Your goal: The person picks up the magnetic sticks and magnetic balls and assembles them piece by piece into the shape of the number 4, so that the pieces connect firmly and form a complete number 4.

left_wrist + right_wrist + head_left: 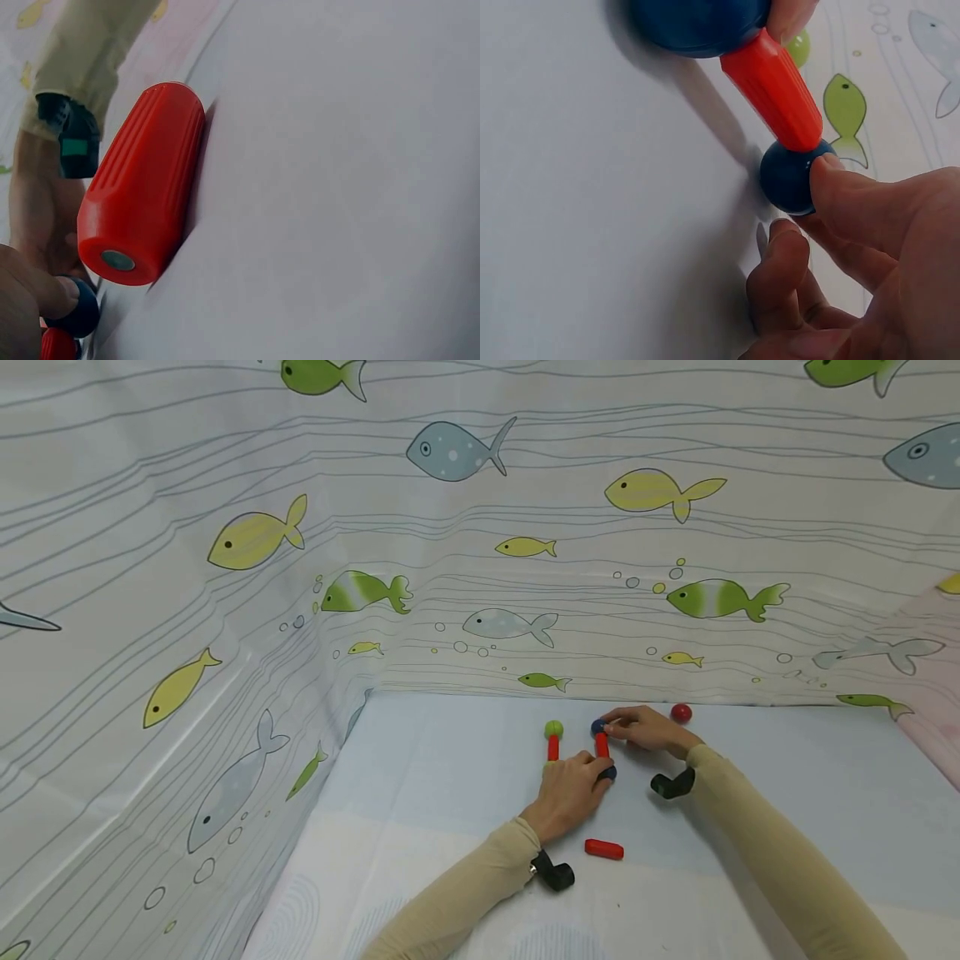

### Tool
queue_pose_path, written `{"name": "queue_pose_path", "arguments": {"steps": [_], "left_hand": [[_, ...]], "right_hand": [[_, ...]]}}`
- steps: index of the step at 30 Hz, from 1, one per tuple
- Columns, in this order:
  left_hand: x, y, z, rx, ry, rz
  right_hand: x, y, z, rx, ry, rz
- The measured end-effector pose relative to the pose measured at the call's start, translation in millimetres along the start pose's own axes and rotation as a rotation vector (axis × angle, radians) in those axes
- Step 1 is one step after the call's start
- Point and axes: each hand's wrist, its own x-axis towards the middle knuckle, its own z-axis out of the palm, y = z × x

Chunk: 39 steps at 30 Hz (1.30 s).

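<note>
Two blue balls are joined by a red rod (602,745), forming one straight piece. My right hand (645,728) pinches the far blue ball (791,180) between thumb and fingers. At the near end, my left hand (572,793) grips the other blue ball (77,309), its thumb pressed against the side. To the left lies another red rod (553,748) with a light green ball (553,728) at its far end; its near end is partly hidden by my left hand. A loose red rod (142,187) with a metal disc in its end lies closer to me.
A red ball (681,713) sits beyond my right hand, near the back edge of the pale table surface (450,760). A fish-patterned sheet (480,527) hangs behind and along the left side. Black wrist devices (553,871) hang from both sleeves.
</note>
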Motion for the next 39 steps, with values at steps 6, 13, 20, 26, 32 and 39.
{"name": "queue_pose_path", "arguments": {"steps": [6, 13, 20, 26, 32, 39], "left_hand": [[0.6, -0.5, 0.8, 0.013, 0.013, 0.006], [2.3, -0.9, -1.3, 0.014, 0.006, 0.008], [2.4, -1.5, -1.0, 0.012, 0.005, 0.011], [1.8, -1.0, -0.5, 0.013, 0.005, 0.008], [0.8, 0.0, -1.3, 0.009, 0.002, 0.004], [-0.1, 0.2, -0.7, 0.009, 0.000, -0.001]], "right_hand": [[-0.7, 0.8, -0.1, 0.020, -0.004, -0.050], [0.6, 3.3, -1.1, 0.002, -0.007, -0.065], [-2.8, -0.1, -0.7, 0.010, 0.005, -0.070], [-5.1, -1.9, 0.6, 0.018, 0.012, -0.073], [-6.6, -1.4, 1.8, 0.004, 0.016, -0.057], [-5.1, 2.5, 4.1, -0.004, 0.020, -0.043]]}}
